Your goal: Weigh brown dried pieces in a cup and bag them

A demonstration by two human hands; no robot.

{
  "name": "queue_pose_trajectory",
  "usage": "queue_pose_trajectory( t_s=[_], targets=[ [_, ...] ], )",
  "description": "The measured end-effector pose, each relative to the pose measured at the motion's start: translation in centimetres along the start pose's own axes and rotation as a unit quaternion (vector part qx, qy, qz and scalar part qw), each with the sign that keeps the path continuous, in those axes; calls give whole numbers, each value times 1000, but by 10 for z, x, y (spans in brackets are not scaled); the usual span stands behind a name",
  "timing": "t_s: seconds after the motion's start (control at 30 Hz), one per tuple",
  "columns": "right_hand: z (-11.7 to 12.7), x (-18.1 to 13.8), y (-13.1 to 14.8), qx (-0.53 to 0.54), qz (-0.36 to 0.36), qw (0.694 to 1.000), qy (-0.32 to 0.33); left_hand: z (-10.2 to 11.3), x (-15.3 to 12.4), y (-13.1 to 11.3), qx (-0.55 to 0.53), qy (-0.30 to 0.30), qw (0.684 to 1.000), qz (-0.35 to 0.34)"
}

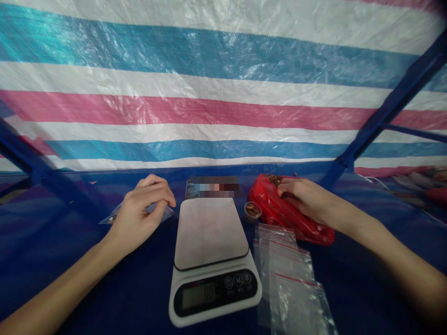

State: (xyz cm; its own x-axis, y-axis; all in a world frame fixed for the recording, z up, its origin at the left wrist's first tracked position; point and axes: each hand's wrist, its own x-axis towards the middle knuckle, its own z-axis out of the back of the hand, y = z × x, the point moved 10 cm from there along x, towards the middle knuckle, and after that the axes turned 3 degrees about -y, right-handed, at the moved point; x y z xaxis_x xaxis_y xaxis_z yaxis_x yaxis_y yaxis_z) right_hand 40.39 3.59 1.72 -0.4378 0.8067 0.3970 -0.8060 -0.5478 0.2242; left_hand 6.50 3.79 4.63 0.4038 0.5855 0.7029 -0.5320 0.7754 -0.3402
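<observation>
- Hands first: my left hand [141, 211] rests on a small clear bag [159, 211] lying flat on the blue tabletop [87, 279], its grip curled narrow with fingertips pinching the bag.
- My right hand [303, 197] sits at the mouth of the red bag [279, 211], fingers bent; I cannot tell if it holds anything.
- A scale [211, 260] stands between my hands, nothing on its plate.
- A tiny cup [252, 211] sits touching the red bag.
- Clear zip bags [289, 274] lie just right of the scale.

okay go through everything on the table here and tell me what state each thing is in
Scale: platform bare, display lit.
Red bag: open, right hand reaching in.
Small cup: upright, holding brown bits.
Zip bags: flat, piled beside the scale.
Clear bag: pinched by left hand.
</observation>
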Motion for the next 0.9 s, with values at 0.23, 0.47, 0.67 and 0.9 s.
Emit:
queue_pose_trajectory(
  t_s=[0.23, 0.47, 0.67, 0.9],
  targets=[
    [15, 5, -15, -44, -17, 999, 12, -2, 1, -3, -1, 5, 1000, 2],
    [57, 8, 35, -1, -47, 987, -156, -1, 0, -4, 4, 7, 1000, -7],
    [18, 11, 77, 124, -6, 984, -126, 0, 1, -8, 6, -1, 1000, -18],
    [11, 9, 67, 182, -37, 973, -135, -2, 0, -7, -3, -3, 1000, -20]
  ],
)
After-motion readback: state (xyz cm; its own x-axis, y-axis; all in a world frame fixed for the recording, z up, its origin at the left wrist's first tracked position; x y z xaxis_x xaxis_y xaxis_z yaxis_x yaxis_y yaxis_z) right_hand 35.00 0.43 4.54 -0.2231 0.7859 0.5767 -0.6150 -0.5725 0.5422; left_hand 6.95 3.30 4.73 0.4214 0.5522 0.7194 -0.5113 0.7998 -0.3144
